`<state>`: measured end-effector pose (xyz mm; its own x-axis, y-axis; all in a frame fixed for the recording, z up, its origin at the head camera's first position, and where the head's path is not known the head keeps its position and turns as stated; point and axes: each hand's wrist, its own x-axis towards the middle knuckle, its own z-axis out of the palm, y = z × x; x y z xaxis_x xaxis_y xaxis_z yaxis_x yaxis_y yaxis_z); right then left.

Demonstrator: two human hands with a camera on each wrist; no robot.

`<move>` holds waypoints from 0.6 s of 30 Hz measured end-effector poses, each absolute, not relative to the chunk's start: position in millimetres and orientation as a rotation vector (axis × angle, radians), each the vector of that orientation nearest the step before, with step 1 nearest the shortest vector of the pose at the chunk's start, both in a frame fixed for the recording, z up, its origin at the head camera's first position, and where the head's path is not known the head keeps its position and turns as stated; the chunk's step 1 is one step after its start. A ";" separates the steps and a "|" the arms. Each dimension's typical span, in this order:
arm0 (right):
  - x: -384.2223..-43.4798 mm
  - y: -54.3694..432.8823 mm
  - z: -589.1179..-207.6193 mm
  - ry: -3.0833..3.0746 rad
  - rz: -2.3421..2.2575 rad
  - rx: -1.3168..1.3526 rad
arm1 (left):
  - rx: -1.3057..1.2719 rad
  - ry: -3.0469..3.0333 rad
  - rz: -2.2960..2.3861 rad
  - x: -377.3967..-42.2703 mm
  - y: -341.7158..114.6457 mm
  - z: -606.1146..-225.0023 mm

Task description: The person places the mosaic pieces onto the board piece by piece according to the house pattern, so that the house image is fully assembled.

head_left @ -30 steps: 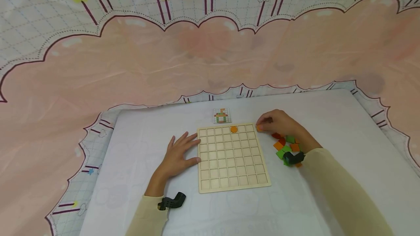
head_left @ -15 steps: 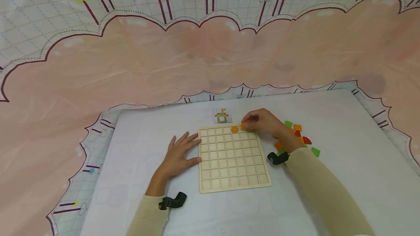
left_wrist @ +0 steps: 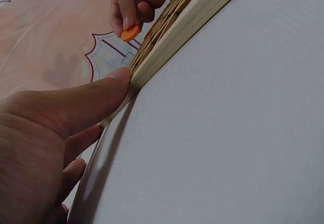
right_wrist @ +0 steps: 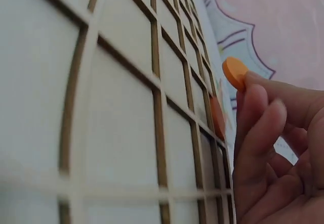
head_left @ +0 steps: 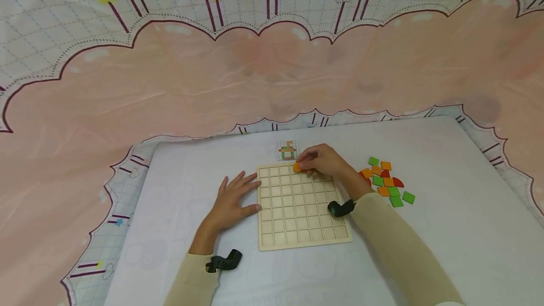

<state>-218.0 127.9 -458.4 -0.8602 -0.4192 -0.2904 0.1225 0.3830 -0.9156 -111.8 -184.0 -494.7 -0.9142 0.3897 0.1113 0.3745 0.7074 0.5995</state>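
My right hand (head_left: 325, 159) pinches a rounded orange disc (right_wrist: 234, 72) between thumb and fingertip, above the far row of the wooden grid board (head_left: 291, 211). In the right wrist view, another orange piece (right_wrist: 217, 115) sits in a cell near the board's far edge; the hand hides it in the head view. My left hand (head_left: 229, 204) lies with spread fingers along the board's left edge. Its thumb (left_wrist: 119, 77) touches that edge in the left wrist view. The held disc (left_wrist: 130, 33) also shows there, raised off the board.
A small picture card (head_left: 288, 150) with a coloured grid pattern lies just beyond the board. Right of the board, several loose green, orange and red pieces (head_left: 388, 182) are scattered on the white table (head_left: 429, 230). A patterned curtain (head_left: 238, 74) hangs behind the table.
My right hand has moved left with the orange disc, from beyond the board's right corner to over its far row. The loose pieces are more exposed now. My left hand has stayed put.
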 end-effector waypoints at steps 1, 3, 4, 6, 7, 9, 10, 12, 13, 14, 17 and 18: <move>-217.5 125.5 -458.9 2.162 -1.501 -0.244 | 0.648 2.883 1.004 -111.8 -184.0 -494.9; -216.9 121.6 -460.7 2.166 -1.511 -0.234 | 0.652 2.885 1.008 -111.7 -184.1 -495.3; -216.7 120.3 -461.7 2.167 -1.521 -0.224 | 0.657 2.886 1.007 -112.0 -183.8 -495.7; -216.9 118.8 -465.1 2.200 -1.523 -0.219 | 0.659 2.884 1.007 -112.1 -183.3 -496.0; -217.0 118.5 -466.8 2.223 -1.514 -0.223 | 0.664 2.885 1.006 -112.2 -183.0 -496.0; -217.2 117.6 -470.0 2.274 -1.482 -0.232 | 0.660 2.885 0.996 -112.4 -182.6 -495.9; -217.6 117.1 -471.9 2.300 -1.460 -0.238 | 0.658 2.885 0.993 -112.5 -182.4 -495.8; -218.0 116.4 -474.2 2.350 -1.413 -0.251 | 0.651 2.881 0.987 -112.6 -182.4 -495.2; -218.0 115.9 -474.5 2.358 -1.401 -0.252 | 0.644 2.879 0.985 -112.7 -182.5 -494.9; -217.8 115.3 -474.3 2.358 -1.399 -0.251 | 0.639 2.878 0.985 -112.5 -182.7 -494.6; -217.3 114.5 -473.1 2.348 -1.406 -0.262 | 0.630 2.873 0.987 -112.3 -183.3 -494.3; -217.3 114.4 -472.8 2.344 -1.407 -0.266 | 0.626 2.870 0.991 -112.3 -183.5 -494.3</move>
<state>-217.3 114.4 -472.8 -0.9050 -0.3559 -0.2330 0.0381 0.4777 -0.8777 -112.3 -183.5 -494.3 -0.9177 0.3870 0.0902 0.3602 0.7142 0.6001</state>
